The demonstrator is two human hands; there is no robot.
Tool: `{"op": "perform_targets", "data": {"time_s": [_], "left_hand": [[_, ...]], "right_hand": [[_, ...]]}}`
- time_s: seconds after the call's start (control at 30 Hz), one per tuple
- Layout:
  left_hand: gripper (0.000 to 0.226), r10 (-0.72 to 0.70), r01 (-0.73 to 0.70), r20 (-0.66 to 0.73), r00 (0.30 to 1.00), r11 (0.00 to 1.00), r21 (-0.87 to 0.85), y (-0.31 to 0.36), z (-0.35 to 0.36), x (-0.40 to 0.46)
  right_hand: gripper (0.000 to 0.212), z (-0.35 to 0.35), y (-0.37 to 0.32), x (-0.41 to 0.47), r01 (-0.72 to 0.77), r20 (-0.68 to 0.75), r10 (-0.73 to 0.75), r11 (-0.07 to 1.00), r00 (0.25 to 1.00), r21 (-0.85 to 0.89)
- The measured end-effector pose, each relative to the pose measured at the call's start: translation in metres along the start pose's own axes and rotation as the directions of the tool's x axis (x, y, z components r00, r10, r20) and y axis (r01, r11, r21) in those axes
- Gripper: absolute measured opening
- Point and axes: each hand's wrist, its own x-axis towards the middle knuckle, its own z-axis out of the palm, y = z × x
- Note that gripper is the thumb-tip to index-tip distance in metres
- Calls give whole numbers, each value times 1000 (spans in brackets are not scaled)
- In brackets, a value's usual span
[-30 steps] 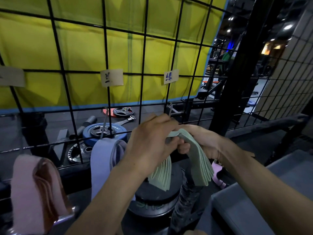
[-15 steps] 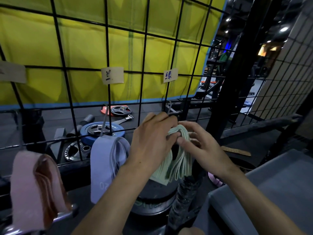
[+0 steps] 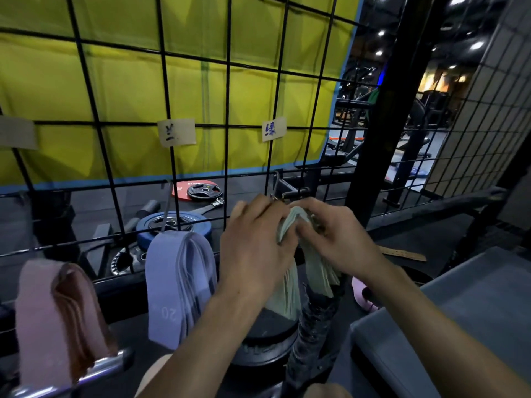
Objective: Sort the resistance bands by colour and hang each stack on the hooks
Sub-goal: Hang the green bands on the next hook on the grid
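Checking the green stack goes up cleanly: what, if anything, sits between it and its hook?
Nothing visible. Both hands, left and right, hold the green stack right at the hook under the green label; the hook's tip is hidden behind the fingers.

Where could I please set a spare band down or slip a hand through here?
The grey bench top at right lies bare. Open grid squares stand above the paper labels. It is crowded low down: pink bands, purple bands, and both hands on the green bands.
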Motion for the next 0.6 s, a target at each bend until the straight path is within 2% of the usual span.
{"op": "perform_targets", "data": {"time_s": [0.13, 0.23, 0.37, 0.43, 0.6], "left_hand": [[18, 28, -28, -16, 999, 1000, -9, -10, 7, -3], [22, -1, -1, -16, 1000, 993, -114, -17, 10, -8], [29, 0, 3, 28, 1000, 991, -135, -20, 8, -12], [37, 8, -1, 69, 998, 994, -105, -18, 5, -9], [45, -38, 20, 170, 985, 995, 102, 3, 0, 0]], "right_hand": [[21, 10, 6, -7, 62, -79, -66, 997, 995, -54], [21, 19, 9, -9, 117, -103, -134, 980, 986, -162], [25, 25, 6, -11, 108, -125, -136, 972, 983, -209], [25, 24, 5, -10, 112, -125, -143, 968, 982, -226], [24, 13, 5, -6, 82, -62, -99, 971, 993, -223]]}}
